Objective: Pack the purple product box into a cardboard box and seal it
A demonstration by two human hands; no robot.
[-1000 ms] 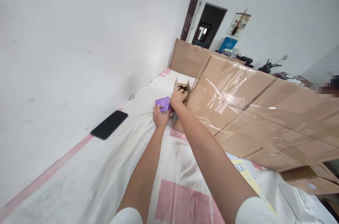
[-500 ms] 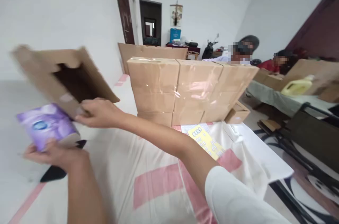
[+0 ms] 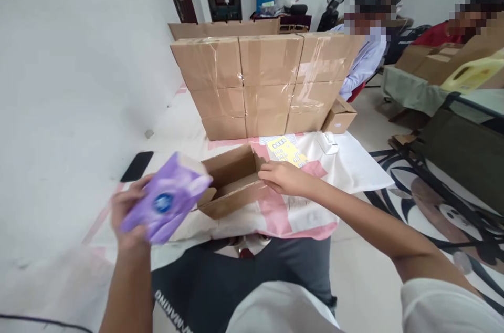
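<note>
Left hand [image 3: 129, 217]: purple pack [image 3: 169, 200]; right hand [image 3: 286, 178]: open carton [image 3: 233, 201].

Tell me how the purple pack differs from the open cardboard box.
The purple pack carries a blue emblem; the open cardboard box is brown. The pack is tilted in the left hand; the box sits open-topped on the cloth, the right hand at its end. Each has a hand at it.

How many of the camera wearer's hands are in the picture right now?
2. The left hand holds the purple pack, which hides part of its fingers; the right hand is at the right end of the open cardboard box.
</note>
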